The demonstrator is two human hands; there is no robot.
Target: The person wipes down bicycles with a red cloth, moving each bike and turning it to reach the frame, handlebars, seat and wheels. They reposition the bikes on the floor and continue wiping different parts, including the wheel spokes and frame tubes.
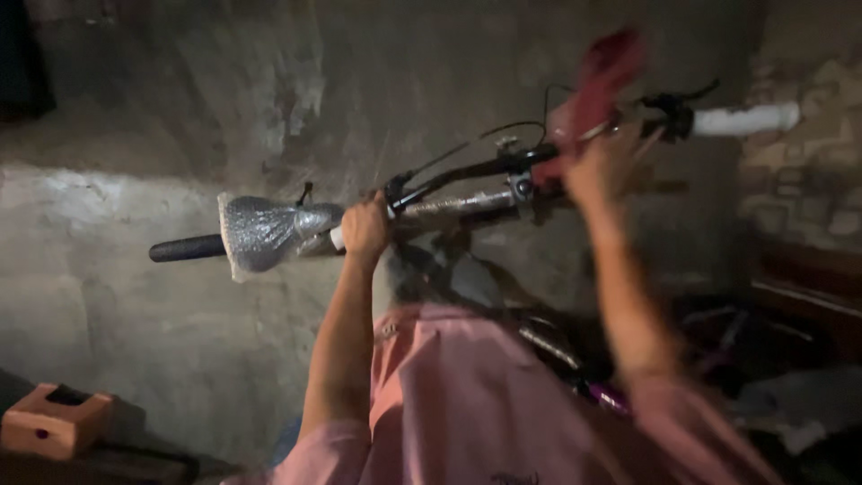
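A bicycle handlebar [467, 202] runs across the middle of the view. Its left end has a black grip [184, 249] and a wad of bubble wrap [265, 233]. The right end is covered in white wrapping [745, 119], with a black brake lever [678, 99] beside it. My left hand [364, 229] is closed around the bar just right of the bubble wrap. Near the stem, my right hand [597, 171] is raised and holds a blurred red object [603, 76], either a cloth or a tool. Black cables [503, 133] arc above the bar.
A rough concrete wall [180, 117] stands close behind the bar, and a brick wall [813, 180] is at the right. A brown wooden block [54, 420] sits at the lower left. Purple frame parts [611, 395] and dark clutter lie low on the right.
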